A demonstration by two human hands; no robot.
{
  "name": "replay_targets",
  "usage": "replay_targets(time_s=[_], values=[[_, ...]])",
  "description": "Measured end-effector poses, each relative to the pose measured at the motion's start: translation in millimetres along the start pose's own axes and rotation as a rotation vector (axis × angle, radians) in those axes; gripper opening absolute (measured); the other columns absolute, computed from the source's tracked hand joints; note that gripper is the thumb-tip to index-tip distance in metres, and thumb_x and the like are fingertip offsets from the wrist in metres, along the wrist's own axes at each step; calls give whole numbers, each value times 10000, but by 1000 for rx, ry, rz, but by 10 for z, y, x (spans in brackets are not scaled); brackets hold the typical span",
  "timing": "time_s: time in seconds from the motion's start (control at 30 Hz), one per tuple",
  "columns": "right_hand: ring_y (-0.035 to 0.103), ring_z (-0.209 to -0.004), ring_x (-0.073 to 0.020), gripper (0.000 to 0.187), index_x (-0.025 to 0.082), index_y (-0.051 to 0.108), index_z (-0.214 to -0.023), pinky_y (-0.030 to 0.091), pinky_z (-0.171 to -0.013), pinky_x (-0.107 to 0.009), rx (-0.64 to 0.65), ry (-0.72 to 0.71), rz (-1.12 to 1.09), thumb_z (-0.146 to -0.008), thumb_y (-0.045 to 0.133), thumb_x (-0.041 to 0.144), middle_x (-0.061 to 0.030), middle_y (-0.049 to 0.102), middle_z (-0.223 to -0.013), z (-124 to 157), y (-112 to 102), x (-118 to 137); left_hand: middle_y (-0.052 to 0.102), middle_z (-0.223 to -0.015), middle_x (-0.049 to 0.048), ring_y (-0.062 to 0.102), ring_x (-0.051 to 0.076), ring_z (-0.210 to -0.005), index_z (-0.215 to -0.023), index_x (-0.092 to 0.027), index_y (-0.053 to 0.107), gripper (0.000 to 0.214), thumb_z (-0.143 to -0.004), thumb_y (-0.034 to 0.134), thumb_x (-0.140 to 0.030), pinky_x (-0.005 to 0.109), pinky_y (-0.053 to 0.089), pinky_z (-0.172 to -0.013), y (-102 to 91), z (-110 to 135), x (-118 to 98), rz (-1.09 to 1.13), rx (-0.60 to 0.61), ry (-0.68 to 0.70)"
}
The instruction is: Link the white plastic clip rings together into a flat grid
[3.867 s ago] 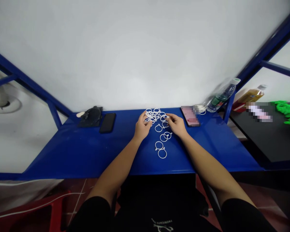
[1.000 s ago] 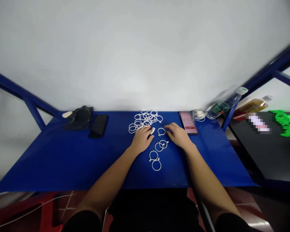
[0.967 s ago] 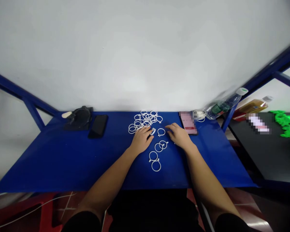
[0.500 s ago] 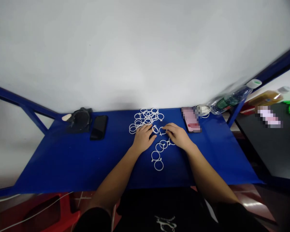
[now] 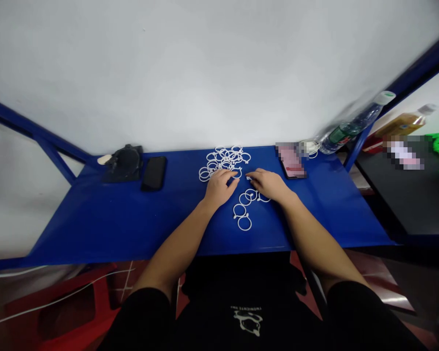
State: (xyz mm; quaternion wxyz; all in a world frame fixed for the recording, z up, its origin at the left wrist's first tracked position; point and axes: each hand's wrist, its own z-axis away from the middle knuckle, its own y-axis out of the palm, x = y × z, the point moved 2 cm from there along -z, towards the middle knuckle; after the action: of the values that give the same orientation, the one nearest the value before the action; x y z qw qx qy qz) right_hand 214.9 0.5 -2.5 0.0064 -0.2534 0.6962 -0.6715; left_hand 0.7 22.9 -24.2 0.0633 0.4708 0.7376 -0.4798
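Observation:
White plastic rings with small eyelets, like curtain rings, lie on the blue table [image 5: 106, 224]. My left hand [image 5: 219, 189] is at the near edge of a heap of rings [image 5: 227, 157], its thumb and forefinger closed at one white curtain ring [image 5: 240, 174]. Just to the right, my right hand [image 5: 269, 184] pinches another ring, of which only a small white part [image 5: 249, 178] shows at the fingertips. Below the hands a curved row of several rings [image 5: 245, 223] runs toward me, its far end partly beneath my right hand.
A black phone [image 5: 154, 173] and a black plastic bag [image 5: 126, 163] lie on the left. To the right are a phone with a lit screen [image 5: 291, 162], a coiled white cable [image 5: 310, 147] and a plastic bottle [image 5: 346, 130]. A white wall [image 5: 205, 73] stands behind the table.
The view has tilted, so everything sits higher in it. The ring at my right fingertips has turned and is now mostly hidden. My left thumb and forefinger have drawn closer together.

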Motion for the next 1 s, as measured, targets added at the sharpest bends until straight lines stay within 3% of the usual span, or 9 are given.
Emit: replay_targets(time_s=[0.17, 0.3, 0.5, 0.67, 0.83, 1.0], values=[[658, -765, -171, 269, 205, 734, -1191, 512, -735, -282, -183, -105, -331, -954, 606, 223, -42, 732, -907, 1, -29, 134, 776, -1035, 58, 702, 225, -994, -1108, -218, 765, 176, -960, 705, -291, 424, 560, -947, 12, 29, -35, 7, 70, 49], [650, -730, -162, 197, 216, 733, -1083, 520, -720, -284, -208, -182, -503, -999, 593, 327, -33, 747, -893, 2, 36, 267, 776, -972, 63, 706, 219, -919, -1001, -218, 785, 185, -1005, 608, -271, 406, 564, -884, -8, 41, -37, 0, 113, 69], [695, -818, -183, 211, 219, 718, -1001, 533, -770, -302, -239, -173, -567, -1023, 568, 365, -49, 768, -937, 15, 46, 308, 777, -1001, 76, 707, 223, -942, -1020, -210, 772, 256, -1042, 531, -295, 418, 543, -918, -106, 48, -119, -42, 131, 162], [645, -686, -151, 190, 206, 726, -925, 490, -651, -262, -194, -144, -658, -982, 622, 354, -13, 738, -802, 7, 62, 246, 771, -952, 68, 703, 214, -920, -980, -207, 769, 317, -1066, 475, -289, 406, 534, -892, -98, 55, -129, -85, 183, 214], [604, -619, -127, 188, 196, 740, -961, 463, -597, -246, -203, -98, -718, -962, 657, 365, -3, 735, -777, -2, 16, 186, 770, -1000, 63, 694, 207, -951, -1041, -204, 763, 265, -1057, 508, -272, 396, 542, -915, -60, 62, -107, -48, 141, 182], [633, -676, -147, 186, 192, 774, -972, 481, -632, -267, -290, -33, -573, -934, 667, 340, -23, 759, -810, 41, -169, -50, 742, -1158, 73, 669, 225, -1083, -1177, -216, 749, 242, -1025, 563, -240, 415, 549, -986, 7, 46, -90, -73, 102, 133]])
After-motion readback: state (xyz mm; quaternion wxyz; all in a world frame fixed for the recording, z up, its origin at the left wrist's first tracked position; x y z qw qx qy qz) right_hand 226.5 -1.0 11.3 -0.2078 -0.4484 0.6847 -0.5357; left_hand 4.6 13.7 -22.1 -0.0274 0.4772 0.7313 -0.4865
